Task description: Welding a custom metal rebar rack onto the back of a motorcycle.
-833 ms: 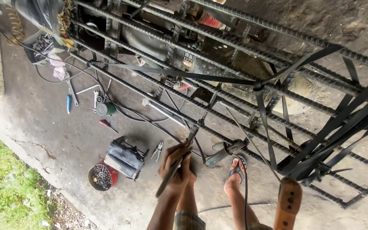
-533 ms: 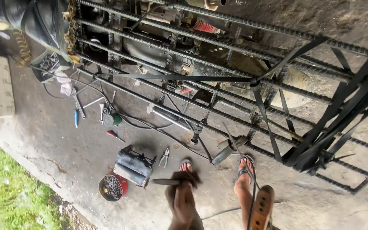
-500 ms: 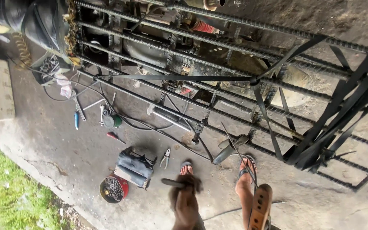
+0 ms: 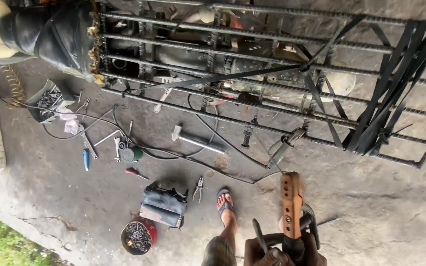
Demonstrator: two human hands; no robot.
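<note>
**Inspector:** The brown wooden-handled tool with dark metal arms (image 4: 292,209) stands upright at the bottom of the frame, over bare concrete, just right of the person's sandalled foot (image 4: 226,204).

**Assistant:** And the grip?

**Inspector:** Both hands sit low on the metal arms. The left hand (image 4: 267,256) is curled closed around one arm; the right hand (image 4: 311,251) is wrapped around the other. The fingertips are cut off by the frame edge.

**Assistant:** Handling?

**Inspector:** It is judged rigid and fairly heavy, top-weighted by the wood. It is best held low on the arms, as now.

**Assistant:** Containers?

**Inspector:** A round red tin (image 4: 138,236) holds small metal fasteners. A grey box (image 4: 47,100) holds similar hardware. A dark tool bag (image 4: 162,206) lies shut, its contents unseen. Pliers (image 4: 198,188), a steel hammer (image 4: 195,140) and a red screwdriver (image 4: 135,173) lie loose. A long rebar cage (image 4: 272,74) spans the top.
</note>
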